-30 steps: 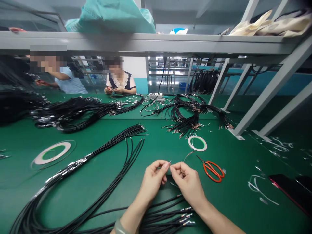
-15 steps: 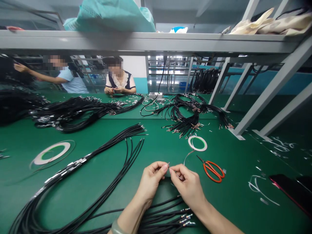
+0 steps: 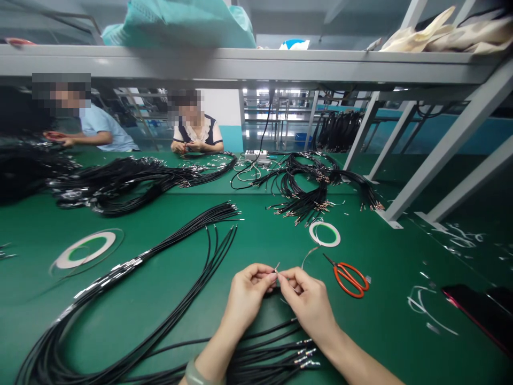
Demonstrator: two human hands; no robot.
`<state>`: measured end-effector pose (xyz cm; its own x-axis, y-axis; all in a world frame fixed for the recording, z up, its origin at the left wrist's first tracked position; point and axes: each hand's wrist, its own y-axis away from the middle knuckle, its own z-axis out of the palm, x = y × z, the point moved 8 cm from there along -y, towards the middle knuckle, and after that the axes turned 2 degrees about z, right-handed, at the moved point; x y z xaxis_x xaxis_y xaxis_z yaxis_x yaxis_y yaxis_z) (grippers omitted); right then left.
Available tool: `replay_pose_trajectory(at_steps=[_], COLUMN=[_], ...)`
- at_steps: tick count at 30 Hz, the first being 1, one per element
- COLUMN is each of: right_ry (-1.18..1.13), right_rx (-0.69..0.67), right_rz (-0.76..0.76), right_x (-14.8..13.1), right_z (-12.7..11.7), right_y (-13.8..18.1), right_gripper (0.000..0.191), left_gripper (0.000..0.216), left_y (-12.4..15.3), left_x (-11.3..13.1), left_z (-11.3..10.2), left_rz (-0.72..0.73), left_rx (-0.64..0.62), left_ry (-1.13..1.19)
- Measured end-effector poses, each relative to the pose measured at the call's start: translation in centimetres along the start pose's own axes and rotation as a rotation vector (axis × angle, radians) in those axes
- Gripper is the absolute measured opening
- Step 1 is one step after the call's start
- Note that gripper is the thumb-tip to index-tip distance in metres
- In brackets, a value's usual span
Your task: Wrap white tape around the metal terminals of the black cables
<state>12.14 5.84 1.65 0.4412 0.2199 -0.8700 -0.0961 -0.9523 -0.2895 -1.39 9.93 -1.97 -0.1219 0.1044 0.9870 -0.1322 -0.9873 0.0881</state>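
Observation:
Both hands meet fingertip to fingertip above the green table. My left hand (image 3: 249,291) is closed in a pinch on a cable's thin end (image 3: 277,266), which pokes up between the fingertips; its dark length is mostly hidden beneath the hands. Pressed against the same spot, the thumb and forefinger of my right hand (image 3: 306,294) pinch a narrow pale tape strip (image 3: 303,262). That strip runs back to a white tape roll (image 3: 339,235) lying just beyond. Orange-handled scissors (image 3: 348,280) rest to the right of my right hand. Black cables (image 3: 276,355) with metal-tipped ends lie below my wrists.
A long curved cable bundle (image 3: 108,280) spans the left side, beside another tape roll (image 3: 64,262). More cable heaps (image 3: 308,187) lie farther back. A shelf frame (image 3: 433,139) stands at right, near tape scraps (image 3: 419,307) and a dark phone-like object (image 3: 481,321). Two people sit opposite.
My hands stay nearly in place, fingertips shifting slightly; more of the thin end shows above them. At the far left, a co-worker has lowered an outstretched arm and leaned left.

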Motion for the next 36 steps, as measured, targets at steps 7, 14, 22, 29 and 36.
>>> replay_pose_trajectory(at_steps=[7, 14, 22, 29, 36], right_ry=[-0.023, -0.068, -0.136, -0.154, -0.216], right_rx=[-0.014, -0.020, -0.052, -0.057, -0.104], right_rz=[-0.004, -0.015, 0.011, 0.036, 0.075], right_x=[-0.2, -0.5, -0.7, -0.6, -0.3], right_z=[-0.1, -0.4, -0.3, -0.4, -0.1], right_y=[-0.2, -0.2, -0.2, -0.3, -0.4], right_gripper=[0.017, 0.018, 0.019, 0.022, 0.023], left_gripper=[0.027, 0.031, 0.033, 0.033, 0.026], left_y=[-0.1, 0.2, 0.5, 0.7, 0.6], left_x=[-0.4, -0.4, -0.6, -0.7, -0.8], left_z=[0.4, 0.8, 1.1, 1.4, 1.5], left_rz=[-0.065, -0.116, -0.180, -0.214, -0.200], left_rx=[-0.039, -0.075, -0.138, -0.176, -0.213], left_ry=[0.071, 0.102, 0.146, 0.179, 0.183])
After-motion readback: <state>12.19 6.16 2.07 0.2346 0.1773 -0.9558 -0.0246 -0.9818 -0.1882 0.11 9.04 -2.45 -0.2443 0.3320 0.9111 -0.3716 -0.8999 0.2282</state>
